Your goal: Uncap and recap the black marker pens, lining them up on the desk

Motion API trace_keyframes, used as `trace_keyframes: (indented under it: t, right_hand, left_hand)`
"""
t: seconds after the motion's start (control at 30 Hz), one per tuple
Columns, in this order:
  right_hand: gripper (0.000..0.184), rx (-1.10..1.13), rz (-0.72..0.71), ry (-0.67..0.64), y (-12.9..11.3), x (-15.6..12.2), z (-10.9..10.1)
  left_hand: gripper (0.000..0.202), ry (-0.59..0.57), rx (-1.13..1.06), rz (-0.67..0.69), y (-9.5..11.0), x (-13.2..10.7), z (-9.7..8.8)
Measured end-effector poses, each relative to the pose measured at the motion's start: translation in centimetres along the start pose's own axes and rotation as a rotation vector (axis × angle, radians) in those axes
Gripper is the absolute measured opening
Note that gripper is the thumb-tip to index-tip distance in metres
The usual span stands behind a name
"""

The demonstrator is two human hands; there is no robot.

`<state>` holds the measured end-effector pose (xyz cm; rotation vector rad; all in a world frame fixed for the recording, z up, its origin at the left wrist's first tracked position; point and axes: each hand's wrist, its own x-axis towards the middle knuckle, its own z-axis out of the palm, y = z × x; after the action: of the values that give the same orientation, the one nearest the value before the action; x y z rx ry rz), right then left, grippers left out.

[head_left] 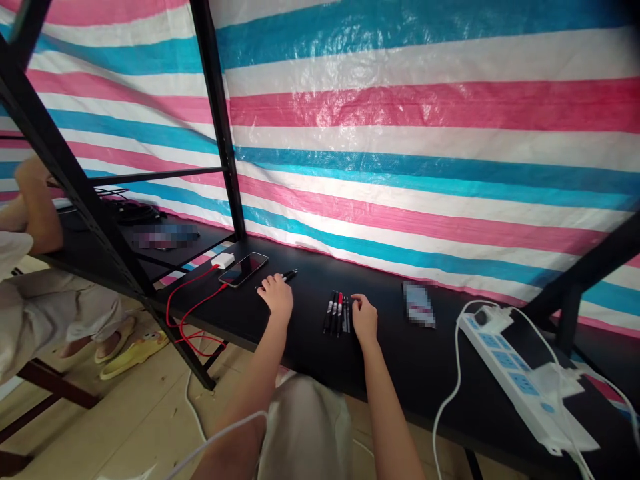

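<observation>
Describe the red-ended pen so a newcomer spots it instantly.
On the black table, find the row of pens between the left hand and right hand, nearer the right. The red-ended pen lies within that row; its red far end sets it apart from its dark-ended neighbours.

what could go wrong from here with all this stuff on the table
The right hand is right beside the row of pens, so a nudge might scatter them. The left hand, at a separate pen, is close to the phone and could bump it. The red cable loops below the table edge; a snag might tug the phone.
</observation>
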<state>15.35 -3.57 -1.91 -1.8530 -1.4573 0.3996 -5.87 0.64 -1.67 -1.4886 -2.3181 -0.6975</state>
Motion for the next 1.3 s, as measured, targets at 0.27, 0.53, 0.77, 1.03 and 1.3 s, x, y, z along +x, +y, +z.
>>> trace_keyframes:
  t: [0.27,0.53,0.77,1.03,1.3]
  right_hand:
    - [0.032,0.0,0.037,0.003,-0.1,0.1,0.0]
    - [0.03,0.143,0.013,0.0,-0.5,0.1,0.0]
    - [0.053,0.75,-0.06,-0.109,-0.7,0.7,0.7]
    - [0.046,0.946,0.02,-0.055,-0.2,1.0,0.7]
    - [0.05,0.982,0.222,0.464,1.5,1.8,-0.2]
  left_hand:
    - [0.02,-0.084,-0.054,0.235,0.4,-0.8,0.6]
    - [0.02,-0.024,-0.335,0.614,2.4,-2.5,-1.4]
    - [0.021,-0.071,-0.45,0.834,3.7,-3.6,-2.7]
    - [0.019,-0.055,-0.437,0.852,3.5,-3.5,-2.8]
    - [0.015,0.03,-0.338,0.821,3.2,-3.1,-2.5]
